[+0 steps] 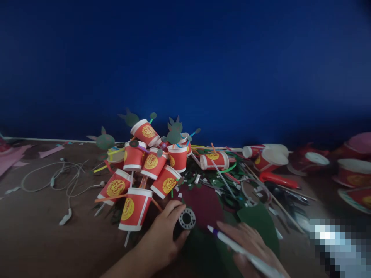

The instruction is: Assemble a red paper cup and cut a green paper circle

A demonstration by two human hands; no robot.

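Observation:
My left hand (166, 235) curls its thumb and fingers around a grey plastic ring (187, 218), like a tape core, with a dark round hole and small openings around its rim. It sits on dark green paper (203, 253), close to a maroon sheet (203, 202). In my right hand (252, 247) is a white pen (240, 251) with a purple band near its tip; the tip points left toward the ring, apart from it. Left of my hands, several red paper cups (135, 208) with yellow emblems and straws are piled up.
Rabbit-shaped paper heads (174, 133) top some cups. White earphones (66, 217) lie on the table at left. Paper scraps, sticks, a red-handled tool (279, 180) and a green paper piece (259, 227) are to the right, with more cups (355, 172) beyond. A blue wall (185, 69) stands behind.

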